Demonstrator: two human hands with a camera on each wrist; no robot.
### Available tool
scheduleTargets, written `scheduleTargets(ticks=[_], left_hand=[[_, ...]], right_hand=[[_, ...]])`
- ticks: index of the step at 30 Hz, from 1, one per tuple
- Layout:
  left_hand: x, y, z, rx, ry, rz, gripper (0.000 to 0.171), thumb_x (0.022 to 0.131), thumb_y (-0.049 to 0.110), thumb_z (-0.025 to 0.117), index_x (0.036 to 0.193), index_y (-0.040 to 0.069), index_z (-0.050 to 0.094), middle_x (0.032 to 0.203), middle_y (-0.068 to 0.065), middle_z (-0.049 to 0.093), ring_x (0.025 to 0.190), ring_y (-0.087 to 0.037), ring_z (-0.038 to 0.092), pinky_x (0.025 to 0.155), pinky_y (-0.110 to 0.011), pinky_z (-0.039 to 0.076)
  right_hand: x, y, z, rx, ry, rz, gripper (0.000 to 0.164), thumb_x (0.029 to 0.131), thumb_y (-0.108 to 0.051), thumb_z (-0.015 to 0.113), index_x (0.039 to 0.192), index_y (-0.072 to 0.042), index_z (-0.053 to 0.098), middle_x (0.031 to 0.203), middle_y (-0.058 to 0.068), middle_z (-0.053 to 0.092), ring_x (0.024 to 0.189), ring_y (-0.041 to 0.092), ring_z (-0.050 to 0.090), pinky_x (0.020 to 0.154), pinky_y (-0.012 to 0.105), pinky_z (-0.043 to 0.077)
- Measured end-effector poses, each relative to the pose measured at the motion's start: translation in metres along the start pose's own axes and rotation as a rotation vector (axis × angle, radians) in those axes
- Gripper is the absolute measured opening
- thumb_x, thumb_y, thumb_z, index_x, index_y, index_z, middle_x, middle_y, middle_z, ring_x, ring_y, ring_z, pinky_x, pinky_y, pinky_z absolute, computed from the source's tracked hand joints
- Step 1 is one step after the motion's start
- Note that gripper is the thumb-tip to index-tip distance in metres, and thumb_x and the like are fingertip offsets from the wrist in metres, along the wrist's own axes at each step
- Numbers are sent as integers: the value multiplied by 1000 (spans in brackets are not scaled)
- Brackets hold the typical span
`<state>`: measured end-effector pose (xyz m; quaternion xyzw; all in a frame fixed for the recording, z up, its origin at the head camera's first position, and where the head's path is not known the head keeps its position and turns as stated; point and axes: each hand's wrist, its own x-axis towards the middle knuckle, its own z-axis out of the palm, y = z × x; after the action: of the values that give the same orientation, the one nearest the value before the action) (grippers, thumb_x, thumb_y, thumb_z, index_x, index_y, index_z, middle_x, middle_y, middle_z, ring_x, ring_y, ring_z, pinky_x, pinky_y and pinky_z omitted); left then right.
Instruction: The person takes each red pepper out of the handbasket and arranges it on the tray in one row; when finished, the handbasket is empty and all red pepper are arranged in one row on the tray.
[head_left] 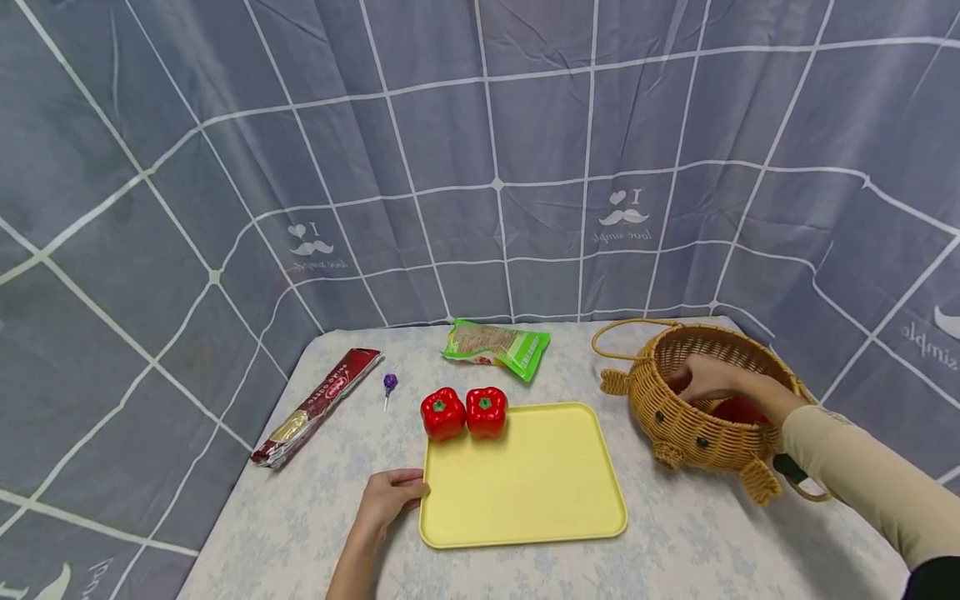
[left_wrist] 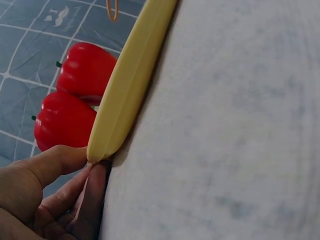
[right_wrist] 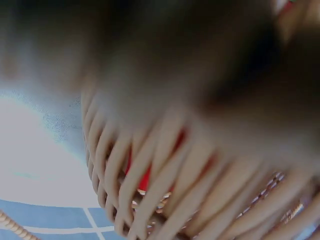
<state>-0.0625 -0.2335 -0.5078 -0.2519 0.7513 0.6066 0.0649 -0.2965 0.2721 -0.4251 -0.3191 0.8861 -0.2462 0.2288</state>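
Observation:
My left hand pinches the left edge of a yellow rectangular tray, thumb on the rim and fingers curled at its underside in the left wrist view. Two glossy red bell peppers sit side by side at the tray's far left corner. On the right, my right hand reaches over the near rim into a wicker basket with an animal face. Something red lies inside, below the wrist. The basket wall hides my right fingertips, and I cannot tell whether they hold anything.
A green and clear food packet lies behind the tray. Left of it are a purple lollipop and a long dark red packet. A blue-grey gridded curtain surrounds the table. The basket's thin handle sticks out leftward.

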Motion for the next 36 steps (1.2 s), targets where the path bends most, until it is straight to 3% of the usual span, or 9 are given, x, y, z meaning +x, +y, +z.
scheduleTargets(ticks=[7, 17, 20, 23, 27, 29, 32, 34, 36], left_hand=[[-1, 2, 1, 2, 7, 5, 38, 80, 5, 76, 114, -10, 66, 87, -7, 73, 76, -12, 69, 69, -28, 60], [1, 7, -2, -12, 43, 33, 36, 79, 2, 76, 112, -10, 67, 87, -9, 73, 75, -11, 68, 68, -27, 60], [0, 7, -1, -2, 43, 22, 36, 79, 2, 76, 112, -10, 67, 88, -9, 74, 75, -11, 69, 68, -27, 60], [0, 7, -1, 1, 37, 17, 37, 79, 3, 76, 112, -10, 67, 88, -8, 74, 76, -10, 69, 68, -27, 60], [-1, 6, 0, -2, 33, 14, 36, 79, 2, 76, 112, -10, 67, 87, -7, 73, 76, -10, 68, 68, -27, 60], [-2, 5, 0, -4, 30, 14, 36, 79, 1, 76, 112, -10, 67, 87, -8, 73, 76, -10, 69, 69, -27, 60], [-3, 5, 0, -5, 27, 11, 37, 79, 1, 76, 112, -10, 67, 87, -7, 73, 76, -11, 69, 69, -28, 60], [-3, 4, 0, -6, 24, 10, 37, 79, 1, 76, 113, -10, 67, 87, -7, 73, 76, -11, 69, 69, -28, 60], [-3, 4, 0, -6, 22, 7, 37, 79, 1, 75, 113, -10, 67, 87, -7, 73, 76, -11, 69, 69, -27, 60]], right_hand=[[-14, -7, -20, -8, 40, 105, 47, 83, -36, 75, 110, 1, 73, 94, 7, 76, 80, 9, 66, 68, 25, 54], [-31, -14, -49, -43, 217, 220, 56, 86, -47, 70, 116, 0, 71, 109, 16, 73, 99, 23, 62, 75, 28, 51], [-40, -17, -57, 17, 242, 285, 59, 87, -50, 67, 119, 0, 69, 88, 7, 72, 86, 14, 57, 70, 24, 47], [-50, -20, -65, 157, 245, 323, 64, 91, -49, 63, 127, 4, 62, 76, -5, 65, 74, 4, 55, 66, 22, 50], [-61, -26, -71, 464, 272, 317, 66, 96, -41, 59, 135, 11, 49, 92, -13, 69, 83, -3, 65, 79, 23, 58], [-65, -30, -73, 617, 298, 306, 50, 98, -36, 57, 129, 3, 56, 95, -14, 71, 87, -2, 68, 84, 24, 58], [-69, -39, -76, 766, 335, 289, 22, 99, -34, 55, 105, -18, 68, 90, -15, 73, 86, 1, 69, 82, 23, 58], [-70, -44, -76, 835, 347, 283, 18, 99, -35, 55, 90, -28, 69, 88, -15, 73, 84, 1, 70, 80, 21, 58], [-70, -48, -76, 881, 355, 278, 21, 99, -35, 54, 85, -30, 69, 87, -15, 72, 83, 2, 70, 77, 20, 58]])
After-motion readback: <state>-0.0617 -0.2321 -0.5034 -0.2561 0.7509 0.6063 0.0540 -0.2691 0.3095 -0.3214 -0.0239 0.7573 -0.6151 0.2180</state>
